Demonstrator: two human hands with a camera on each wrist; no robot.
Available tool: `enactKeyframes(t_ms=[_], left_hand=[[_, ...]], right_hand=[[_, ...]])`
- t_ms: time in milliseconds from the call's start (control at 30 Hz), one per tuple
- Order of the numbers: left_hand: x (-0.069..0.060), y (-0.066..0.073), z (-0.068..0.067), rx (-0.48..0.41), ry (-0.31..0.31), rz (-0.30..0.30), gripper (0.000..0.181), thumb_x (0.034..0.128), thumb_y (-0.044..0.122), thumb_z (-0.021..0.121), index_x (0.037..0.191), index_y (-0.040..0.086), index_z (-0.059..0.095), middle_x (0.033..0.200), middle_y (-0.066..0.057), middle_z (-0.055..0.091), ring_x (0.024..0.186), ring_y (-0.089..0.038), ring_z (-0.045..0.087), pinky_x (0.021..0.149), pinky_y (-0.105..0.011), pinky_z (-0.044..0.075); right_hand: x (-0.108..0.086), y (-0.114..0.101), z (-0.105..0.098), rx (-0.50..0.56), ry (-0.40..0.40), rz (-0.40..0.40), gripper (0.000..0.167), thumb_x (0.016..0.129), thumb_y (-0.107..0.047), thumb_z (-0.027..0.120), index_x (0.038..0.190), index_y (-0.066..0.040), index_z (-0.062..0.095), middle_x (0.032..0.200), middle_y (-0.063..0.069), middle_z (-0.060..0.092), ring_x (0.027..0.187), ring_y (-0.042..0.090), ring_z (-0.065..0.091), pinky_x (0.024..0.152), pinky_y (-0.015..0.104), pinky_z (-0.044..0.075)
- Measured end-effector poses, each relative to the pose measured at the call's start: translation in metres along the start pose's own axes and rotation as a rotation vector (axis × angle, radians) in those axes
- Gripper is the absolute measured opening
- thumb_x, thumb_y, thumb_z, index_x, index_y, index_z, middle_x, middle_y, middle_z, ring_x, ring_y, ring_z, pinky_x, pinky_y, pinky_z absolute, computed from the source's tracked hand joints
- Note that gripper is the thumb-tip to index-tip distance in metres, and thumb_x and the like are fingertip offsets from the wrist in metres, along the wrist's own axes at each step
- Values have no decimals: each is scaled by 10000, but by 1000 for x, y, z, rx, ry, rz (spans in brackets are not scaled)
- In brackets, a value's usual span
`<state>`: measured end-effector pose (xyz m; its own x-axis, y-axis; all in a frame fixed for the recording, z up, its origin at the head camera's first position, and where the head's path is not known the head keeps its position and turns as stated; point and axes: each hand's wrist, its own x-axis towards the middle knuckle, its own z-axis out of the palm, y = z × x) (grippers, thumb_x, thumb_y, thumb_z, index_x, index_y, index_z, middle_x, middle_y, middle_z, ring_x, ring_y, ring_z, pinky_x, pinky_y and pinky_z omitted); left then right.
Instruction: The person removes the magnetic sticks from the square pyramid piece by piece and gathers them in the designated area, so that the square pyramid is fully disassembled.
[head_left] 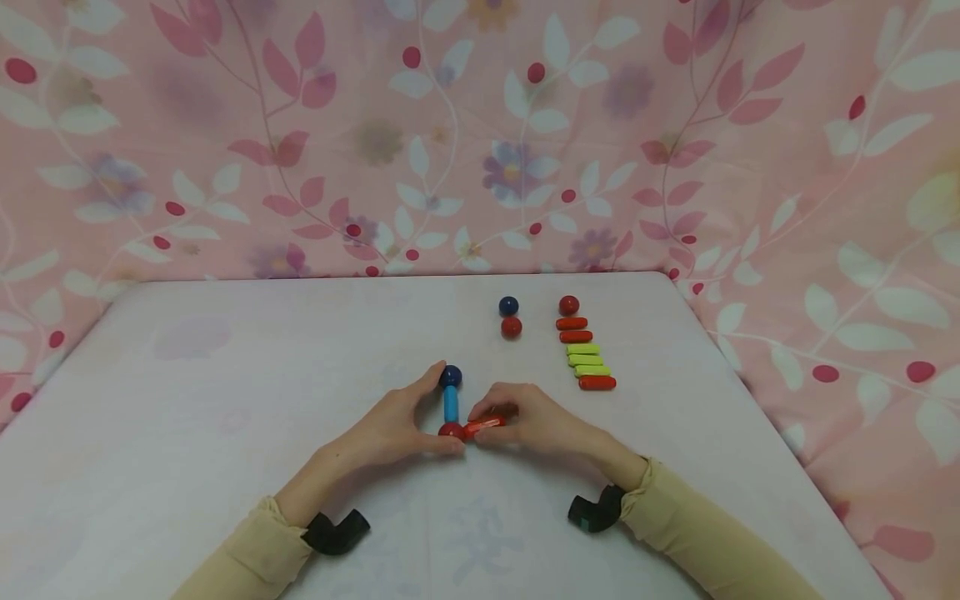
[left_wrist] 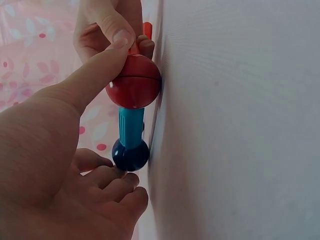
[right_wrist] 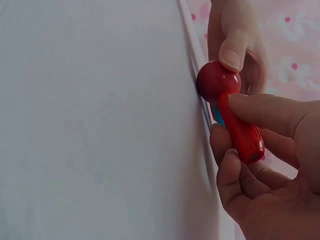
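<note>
On the white table, a blue rod [head_left: 451,404] joins a dark blue ball [head_left: 451,377] to a red ball [left_wrist: 134,81]. My left hand [head_left: 386,425] holds this toy piece between its ends, thumb on the red ball and fingers at the blue one. With thumb and fingers, my right hand [head_left: 536,423] pinches a red rod [right_wrist: 241,127]. One end of that rod touches the red ball, making an angle with the blue rod. The rod's free end shows in the right wrist view.
Farther back lie a loose dark blue ball [head_left: 508,306] and a red ball [head_left: 512,327]. To their right, another red ball [head_left: 569,305] heads a column of red rods [head_left: 576,337] and yellow-green rods [head_left: 585,360]. A floral cloth [head_left: 465,167] hangs behind the table.
</note>
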<state>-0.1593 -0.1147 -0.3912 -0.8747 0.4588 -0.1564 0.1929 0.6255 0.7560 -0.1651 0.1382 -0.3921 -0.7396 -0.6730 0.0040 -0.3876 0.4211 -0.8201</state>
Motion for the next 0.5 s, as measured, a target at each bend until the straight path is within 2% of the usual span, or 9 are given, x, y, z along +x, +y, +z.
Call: enactKeyframes(t_ms=[133,267,500], left_hand=[[0,1,0,-1,3,8,1154,731,554,841,1610,177,195,1646,-36,265,1527,-276,218,1182,-566,281],[0,1,0,-7,4,17,1162,728,556,842,1610,164,194,1646,-38,261,1526,-270,221,1185,-552,281],[0,0,1,5,6,14,1159,727,564,840,1609,173,198,1646,-38,258,1523,-269,231,1185,-542,287]], right_hand=[[1,2,6,31,4,45,264,911,-225,748,1174,-222,729,1073,-113,694,1017,129,591,887,280,519],[3,3,11,29,26,54,238,912,-275,747,1150,-283,737,1047,-157,698,1001,117,600,878,292,520],[3,5,13,5,48,29,223,906,-269,755,1129,-268,747,984,-170,699,945,116,607,833,281,524]])
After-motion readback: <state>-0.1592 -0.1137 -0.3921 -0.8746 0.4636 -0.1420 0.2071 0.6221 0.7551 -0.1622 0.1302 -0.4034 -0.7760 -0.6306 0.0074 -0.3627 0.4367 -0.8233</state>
